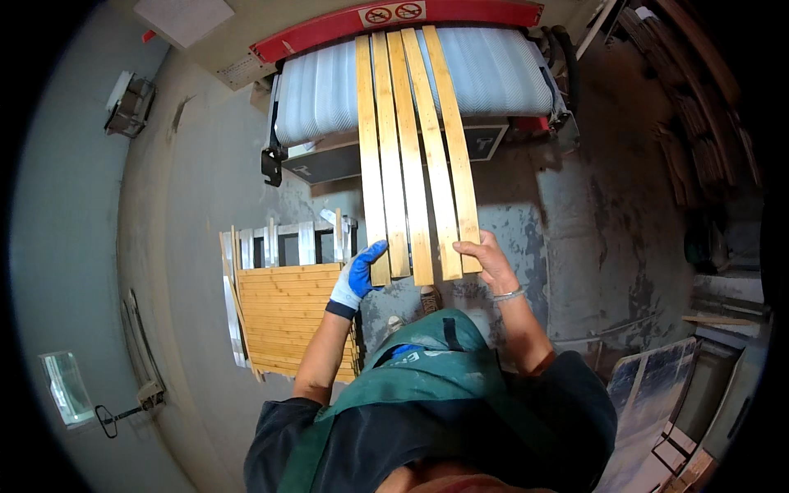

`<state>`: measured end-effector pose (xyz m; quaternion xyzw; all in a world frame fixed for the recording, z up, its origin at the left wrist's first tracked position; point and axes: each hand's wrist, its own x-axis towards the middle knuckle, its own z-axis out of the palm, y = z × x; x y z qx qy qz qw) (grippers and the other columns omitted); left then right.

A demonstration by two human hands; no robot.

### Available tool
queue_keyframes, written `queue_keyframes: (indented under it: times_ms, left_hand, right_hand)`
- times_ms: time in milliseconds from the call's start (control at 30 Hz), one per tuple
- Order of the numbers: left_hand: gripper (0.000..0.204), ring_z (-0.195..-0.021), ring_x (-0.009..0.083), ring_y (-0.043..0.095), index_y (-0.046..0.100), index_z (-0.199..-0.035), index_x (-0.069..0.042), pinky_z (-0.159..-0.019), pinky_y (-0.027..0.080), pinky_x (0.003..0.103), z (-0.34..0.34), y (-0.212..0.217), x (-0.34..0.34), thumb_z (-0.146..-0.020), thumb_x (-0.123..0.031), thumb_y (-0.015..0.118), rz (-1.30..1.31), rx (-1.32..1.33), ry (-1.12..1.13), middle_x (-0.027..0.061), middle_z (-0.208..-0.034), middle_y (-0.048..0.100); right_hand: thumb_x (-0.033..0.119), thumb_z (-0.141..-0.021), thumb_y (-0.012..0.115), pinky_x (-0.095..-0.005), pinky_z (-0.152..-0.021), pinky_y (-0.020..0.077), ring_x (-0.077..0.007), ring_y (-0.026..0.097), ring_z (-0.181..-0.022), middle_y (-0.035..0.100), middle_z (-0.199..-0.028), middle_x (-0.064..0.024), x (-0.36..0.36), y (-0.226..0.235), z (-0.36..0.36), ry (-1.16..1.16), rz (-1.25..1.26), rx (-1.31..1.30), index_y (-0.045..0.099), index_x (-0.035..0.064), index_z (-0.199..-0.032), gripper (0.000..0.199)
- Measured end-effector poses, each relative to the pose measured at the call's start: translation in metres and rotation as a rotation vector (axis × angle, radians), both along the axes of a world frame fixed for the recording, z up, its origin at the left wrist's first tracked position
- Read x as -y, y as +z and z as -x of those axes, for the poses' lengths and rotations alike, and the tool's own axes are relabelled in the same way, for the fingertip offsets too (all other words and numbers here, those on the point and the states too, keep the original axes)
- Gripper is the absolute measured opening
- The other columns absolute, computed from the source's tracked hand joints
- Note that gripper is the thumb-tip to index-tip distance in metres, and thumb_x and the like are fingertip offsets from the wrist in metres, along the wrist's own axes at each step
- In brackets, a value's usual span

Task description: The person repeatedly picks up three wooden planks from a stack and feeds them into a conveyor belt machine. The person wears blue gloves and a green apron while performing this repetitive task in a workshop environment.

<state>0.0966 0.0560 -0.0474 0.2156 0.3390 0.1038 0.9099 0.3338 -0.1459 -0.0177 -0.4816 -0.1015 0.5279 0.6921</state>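
Note:
Several long, flat wooden slats point(413, 164) lie side by side with narrow gaps between them. Their far ends rest on the ribbed grey conveyor belt point(320, 86) of a machine, under its red crossbar point(329, 33). The near ends reach out over the floor toward me. My left hand point(362, 269), in a blue and white glove, is closed on the near end of the leftmost slat. My bare right hand point(486, 259), with a band at the wrist, grips the rightmost slat, its thumb on top. The fingers under the slats are mostly hidden.
Left of me, a stack of similar wooden slats point(288, 312) lies on a metal-framed support point(306, 240). Dark boards point(699, 107) lean at the far right. A pale sheet-like panel point(645, 403) stands at the lower right. A wall point(74, 205) runs along the left.

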Motion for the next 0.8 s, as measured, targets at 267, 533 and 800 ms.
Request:
queue_keyframes:
  times_ms: [267,533,800]
  left_hand:
    - [0.036,-0.115,0.0285,0.069,0.059,-0.137,-0.002,-0.094,0.061,0.041,-0.025,-0.009,-0.026,-0.105,-0.019,0.054,0.093,0.123,-0.022,0.0157,-0.13,0.068]
    - [0.042,-0.121,0.0319,0.066,0.055,-0.14,-0.003,-0.099,0.059,0.042,-0.05,0.005,-0.053,-0.103,-0.022,0.057,0.096,0.261,-0.124,0.0177,-0.136,0.064]
    - [0.048,-0.108,0.0275,0.071,0.053,-0.141,0.002,-0.098,0.058,0.046,-0.064,0.019,-0.058,-0.103,-0.027,0.06,-0.32,0.025,-0.082,0.0163,-0.129,0.067]
  right_hand:
    - [0.004,-0.086,0.075,-0.0311,-0.083,0.059,-0.019,0.073,-0.091,0.075,-0.106,-0.0133,-0.017,-0.008,-0.012,-0.05,0.038,0.021,0.07,-0.0058,-0.113,0.029]
    - [0.003,-0.089,0.072,-0.0332,-0.087,0.06,-0.0215,0.073,-0.096,0.074,-0.109,-0.0163,-0.057,-0.018,-0.05,-0.025,-0.007,-0.008,0.065,-0.0093,-0.12,0.034]
    - [0.015,-0.1,0.063,-0.0384,-0.102,0.0546,-0.0263,0.066,-0.116,0.066,-0.128,-0.0167,-0.054,-0.042,-0.071,-0.08,-0.14,-0.234,0.055,-0.0078,-0.134,0.042]
